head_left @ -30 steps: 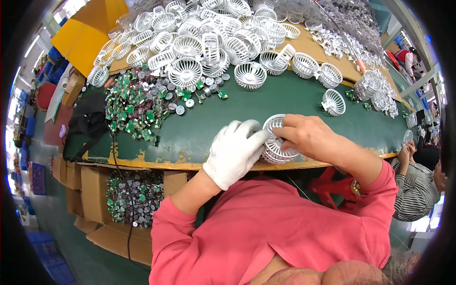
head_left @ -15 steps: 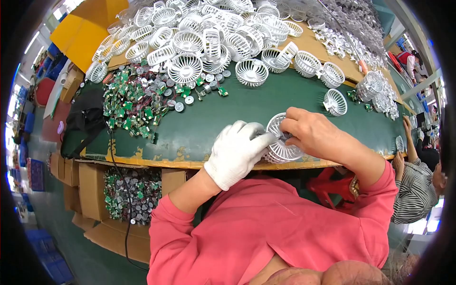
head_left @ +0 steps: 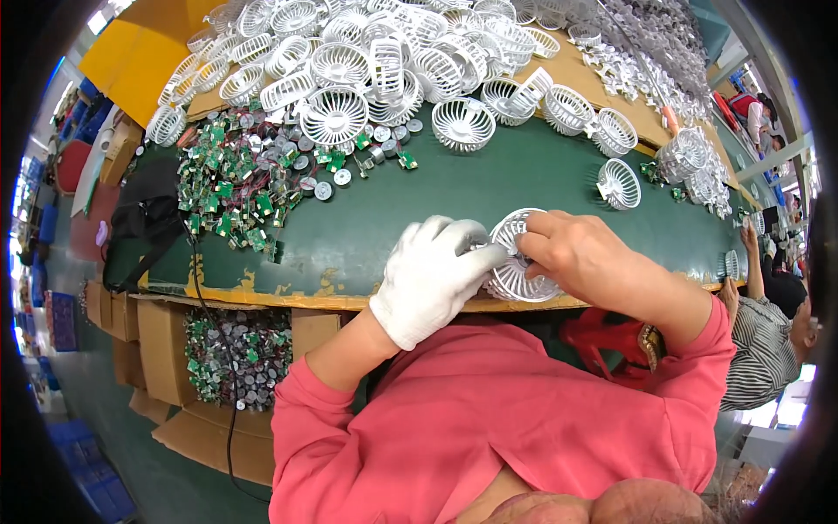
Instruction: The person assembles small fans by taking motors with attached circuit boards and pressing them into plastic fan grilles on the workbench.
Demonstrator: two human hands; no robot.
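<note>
A white round fan cage (head_left: 525,285) is at the near edge of the green table (head_left: 375,236). My left hand (head_left: 429,278), in a white glove, grips the cage's left side with its fingers closed. My bare right hand (head_left: 578,251) reaches over the cage from the right, its fingers pinched together at the middle. Whatever small part those fingers pinch is hidden behind them. A single fan cage (head_left: 619,184) lies tilted on the table beyond my right hand.
Many white fan cages (head_left: 340,65) are heaped at the back. Small motors with green circuit boards (head_left: 231,179) lie at the left, more in a cardboard box (head_left: 164,349) below. Small white parts (head_left: 624,74) are piled back right. A co-worker in a striped top (head_left: 761,349) sits at right.
My right hand's fingers have shifted slightly at the cage's middle. The left hand keeps its hold on the cage. The whole view has moved a little.
</note>
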